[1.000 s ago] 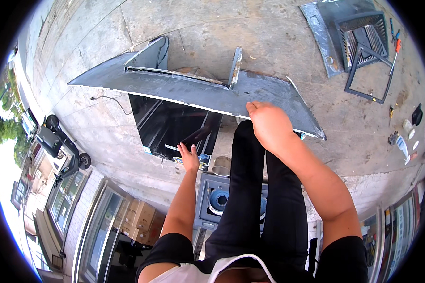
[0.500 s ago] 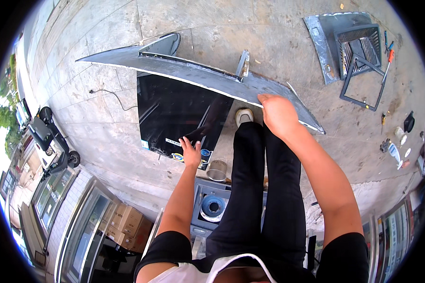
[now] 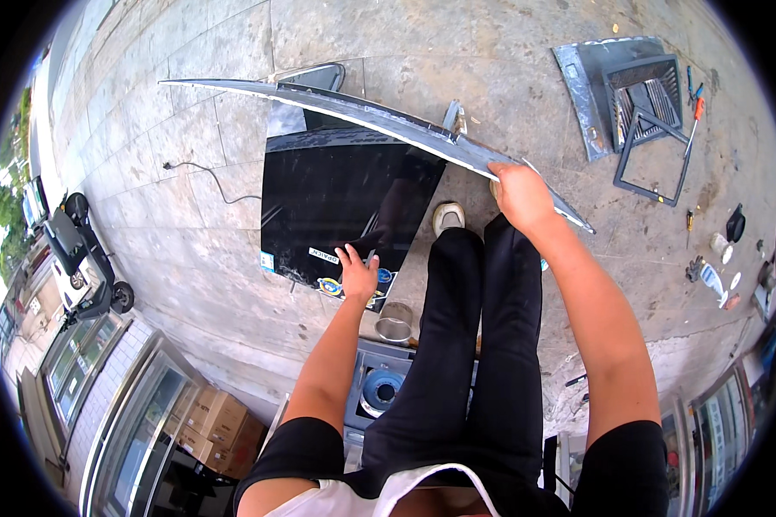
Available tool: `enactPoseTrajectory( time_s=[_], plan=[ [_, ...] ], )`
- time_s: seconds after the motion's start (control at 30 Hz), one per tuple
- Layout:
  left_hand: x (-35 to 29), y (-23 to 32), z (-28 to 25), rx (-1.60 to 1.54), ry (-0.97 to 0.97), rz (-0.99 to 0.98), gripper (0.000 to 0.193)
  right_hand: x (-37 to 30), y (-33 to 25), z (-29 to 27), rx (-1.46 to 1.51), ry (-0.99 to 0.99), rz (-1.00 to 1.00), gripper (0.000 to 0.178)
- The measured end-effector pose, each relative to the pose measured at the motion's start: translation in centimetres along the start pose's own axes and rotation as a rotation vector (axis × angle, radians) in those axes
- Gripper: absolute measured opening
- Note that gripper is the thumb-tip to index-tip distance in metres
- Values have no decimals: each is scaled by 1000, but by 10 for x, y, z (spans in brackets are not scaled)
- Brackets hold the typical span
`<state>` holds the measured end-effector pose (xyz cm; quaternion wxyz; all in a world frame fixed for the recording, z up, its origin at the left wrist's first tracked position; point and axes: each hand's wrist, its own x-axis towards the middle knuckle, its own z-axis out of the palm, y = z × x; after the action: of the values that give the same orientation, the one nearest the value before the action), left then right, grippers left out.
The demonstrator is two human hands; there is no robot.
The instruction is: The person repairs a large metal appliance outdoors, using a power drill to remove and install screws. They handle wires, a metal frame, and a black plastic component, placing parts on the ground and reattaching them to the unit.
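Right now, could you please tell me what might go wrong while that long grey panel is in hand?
Only the right hand grips the edge of the grey panel, so it might slip or twist. If it dropped, it could scratch the glossy black panel it overlaps in this view. It might also land on the light-coloured shoe close by.

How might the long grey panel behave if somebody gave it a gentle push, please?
The long grey panel might tip, as it appears nearly edge-on in the right hand. It is probably stiff, since its span shows no obvious kink, and likely awkward to swing, reaching well left of that grip.
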<state>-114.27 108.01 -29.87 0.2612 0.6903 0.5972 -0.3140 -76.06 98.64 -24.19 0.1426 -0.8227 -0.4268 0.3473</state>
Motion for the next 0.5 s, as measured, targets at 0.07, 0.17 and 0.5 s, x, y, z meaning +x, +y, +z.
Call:
enactPoseTrajectory(
  time_s=[0.07,0.17,0.5],
  plan=[
    [0,0,0,5,12,19,82,2,3,-2,-22,9,-15,20],
    [-2,-3,1,-19,4,27,83,9,8,-5,-58,8,-18,18],
    [-3,-7,-11,-51,-35,16,84,13,2,-9,-11,-61,34,27]
  ],
)
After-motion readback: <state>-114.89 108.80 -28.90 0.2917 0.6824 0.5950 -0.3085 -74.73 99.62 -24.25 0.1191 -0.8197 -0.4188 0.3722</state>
